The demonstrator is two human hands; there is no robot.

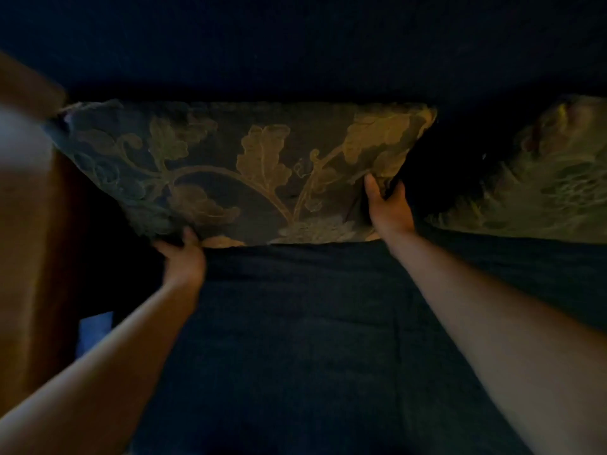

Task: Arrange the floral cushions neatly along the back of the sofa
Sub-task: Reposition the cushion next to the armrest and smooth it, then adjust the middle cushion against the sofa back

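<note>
In the head view, the room is lying in dim light, and a dark blue sofa (295, 339) is filling most of the frame, its seat running toward the camera and its backrest rising dark across the top. A large floral cushion (249, 165) is standing against the backrest at the left end of the seat, its bottom edge resting on the seat fabric and its face showing pale leaves and curling stems. The person is reaching forward with both bare arms. The left hand (182, 257) is gripping the cushion's lower left corner, the fingers curling up around the edge and the thumb pressing on the front. The right hand (389, 205) is clasping the cushion's right side edge low down, the thumb lying on the front face and the fingers wrapping behind. A second floral cushion (538, 178) is leaning against the backrest to the right, apart from the first, with a dark gap between them; its right part is running out of frame. At the left, a brown wooden surface (29, 224) is standing beside the sofa, blurred.
</note>
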